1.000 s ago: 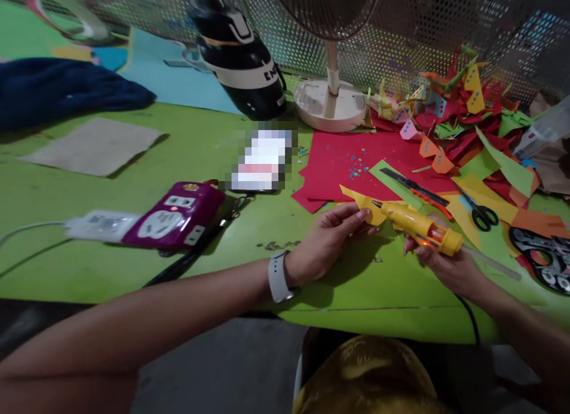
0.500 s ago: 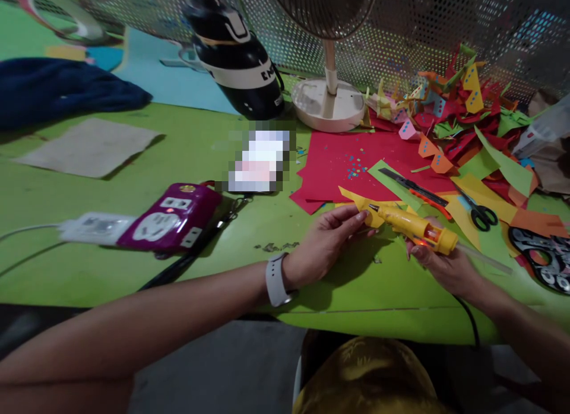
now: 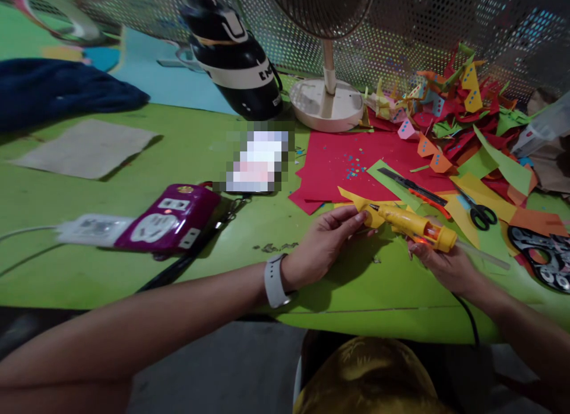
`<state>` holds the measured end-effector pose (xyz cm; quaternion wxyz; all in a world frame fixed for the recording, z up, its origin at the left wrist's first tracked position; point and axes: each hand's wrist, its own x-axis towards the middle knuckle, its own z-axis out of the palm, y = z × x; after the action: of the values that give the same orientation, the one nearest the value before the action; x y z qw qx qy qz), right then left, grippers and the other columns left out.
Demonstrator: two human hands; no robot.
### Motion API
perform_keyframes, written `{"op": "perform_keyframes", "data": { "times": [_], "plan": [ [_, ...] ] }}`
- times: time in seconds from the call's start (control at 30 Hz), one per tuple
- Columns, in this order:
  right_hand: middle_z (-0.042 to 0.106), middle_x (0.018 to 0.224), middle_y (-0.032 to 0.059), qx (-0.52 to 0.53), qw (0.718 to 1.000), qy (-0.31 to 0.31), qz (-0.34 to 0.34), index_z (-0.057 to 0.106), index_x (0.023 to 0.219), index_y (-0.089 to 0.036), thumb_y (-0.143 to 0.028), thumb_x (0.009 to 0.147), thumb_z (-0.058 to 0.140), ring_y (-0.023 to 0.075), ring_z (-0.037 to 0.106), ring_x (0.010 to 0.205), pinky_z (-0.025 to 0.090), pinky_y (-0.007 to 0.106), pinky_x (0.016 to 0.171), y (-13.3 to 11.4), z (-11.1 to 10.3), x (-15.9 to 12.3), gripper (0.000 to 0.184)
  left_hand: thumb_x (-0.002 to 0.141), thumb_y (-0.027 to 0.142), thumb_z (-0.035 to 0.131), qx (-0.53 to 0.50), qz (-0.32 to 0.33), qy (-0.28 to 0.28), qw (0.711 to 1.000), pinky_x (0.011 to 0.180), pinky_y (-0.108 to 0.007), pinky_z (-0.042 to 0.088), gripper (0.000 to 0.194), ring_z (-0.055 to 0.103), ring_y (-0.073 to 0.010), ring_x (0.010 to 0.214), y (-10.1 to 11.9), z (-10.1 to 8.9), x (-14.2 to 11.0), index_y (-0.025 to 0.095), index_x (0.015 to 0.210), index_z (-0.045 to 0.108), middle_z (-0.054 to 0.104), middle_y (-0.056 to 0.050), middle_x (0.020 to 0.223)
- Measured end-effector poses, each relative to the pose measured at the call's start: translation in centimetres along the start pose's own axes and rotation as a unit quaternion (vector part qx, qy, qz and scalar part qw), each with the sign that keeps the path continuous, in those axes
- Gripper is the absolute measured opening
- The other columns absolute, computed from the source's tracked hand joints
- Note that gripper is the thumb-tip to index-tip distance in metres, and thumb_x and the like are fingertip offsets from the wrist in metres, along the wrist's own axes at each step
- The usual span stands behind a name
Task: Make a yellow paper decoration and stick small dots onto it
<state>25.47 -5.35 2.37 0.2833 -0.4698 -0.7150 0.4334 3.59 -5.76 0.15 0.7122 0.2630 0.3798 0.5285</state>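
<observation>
1. Left hand [image 3: 318,253] pinches yellow paper [image 3: 354,200] between thumb and fingertips; burn risk, as the nozzle [image 3: 373,207] is right beside the thumb, and a small slip or a drip could reach skin
2. Right hand [image 3: 440,265] is curled round the glue gun [image 3: 403,221], fingers partly hidden, can't tell if the trigger is squeezed; too hard a squeeze could flood the fold and make it soggy or crooked
3. Paper looks thin and is held by one edge; a push from the nozzle could bend it or knock it out of the pinch
4. Glue stick [image 3: 483,255] pokes far out behind the gun, past the right hand; catching it on something could swing the tip
5. Cord [image 3: 468,316] hangs below the right hand, over the table edge; a snag on the arm or lap could tug the gun off aim
6. Knife [image 3: 414,185] and scissors [image 3: 483,216] lie just beyond the right hand; blade looks out on the knife, so a careless reach could cut
7. Red sheet [image 3: 333,158] lies beyond the left hand; stray glue strings could stick to it or its loose bits
</observation>
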Motion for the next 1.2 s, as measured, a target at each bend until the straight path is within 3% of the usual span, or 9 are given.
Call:
{"op": "perform_keyframes", "data": {
  "times": [0.37, 1.2],
  "plan": [
    [0.061, 0.074, -0.0009, -0.008, 1.0, -0.006, -0.016, 0.058, 0.102, -0.028, -0.051, 0.088, 0.057, 0.0172, 0.055, 0.062, 0.048, 0.03, 0.057, -0.5, -0.1, 0.2, 0.026, 0.062, 0.035, 0.089, -0.005, -0.004, 0.002, 1.0, 0.081, -0.025, 0.058, 0.027, 0.07, -0.0125, 0.08, 0.0, 0.0, 0.0, 0.02, 0.081, 0.077, 0.077, 0.0, 0.089],
    [0.06, 0.072, -0.0015, -0.012, 0.999, 0.001, -0.04, 0.056, 0.099, -0.025, -0.055, 0.088, 0.057, 0.0141, 0.053, 0.058, 0.045, 0.027, 0.051, -0.8, 0.1, 0.5, 0.032, 0.062, 0.033, 0.09, -0.018, -0.004, -0.006, 1.0, 0.079, -0.022, 0.058, 0.026, 0.07, -0.0112, 0.078, -0.1, -0.1, 0.0, 0.019, 0.08, 0.078, 0.077, 0.0, 0.087]
  ]
}}
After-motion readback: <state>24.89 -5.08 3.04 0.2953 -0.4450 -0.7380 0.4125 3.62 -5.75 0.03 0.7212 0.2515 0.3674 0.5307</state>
